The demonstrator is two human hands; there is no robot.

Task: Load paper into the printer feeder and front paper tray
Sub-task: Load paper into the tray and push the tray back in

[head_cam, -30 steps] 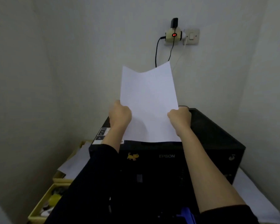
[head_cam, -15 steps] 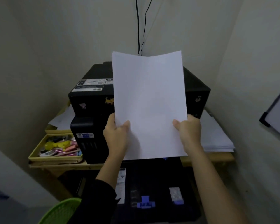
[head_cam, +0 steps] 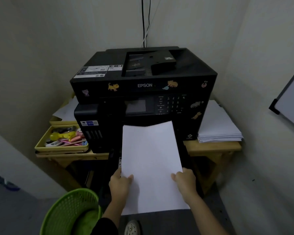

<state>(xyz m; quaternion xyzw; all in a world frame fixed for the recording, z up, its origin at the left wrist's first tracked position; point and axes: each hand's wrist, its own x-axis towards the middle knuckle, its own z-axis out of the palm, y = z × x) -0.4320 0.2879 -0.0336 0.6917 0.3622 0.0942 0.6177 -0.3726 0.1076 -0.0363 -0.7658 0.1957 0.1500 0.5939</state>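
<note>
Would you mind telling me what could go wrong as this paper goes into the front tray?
The paper is pinched only at its near corners by the left hand and right hand, so its far edge may sag and buckle at the printer. It also hides the pulled-out front tray, so it could go in skewed.

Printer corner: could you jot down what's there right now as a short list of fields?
printer: black Epson with cat stickers, on a wooden table
paper: white sheets held low at the printer's front
left hand: grips the paper's left edge
right hand: grips the right edge
right of printer: paper stack
left of printer: yellow tray of small items
floor: green basket
</note>
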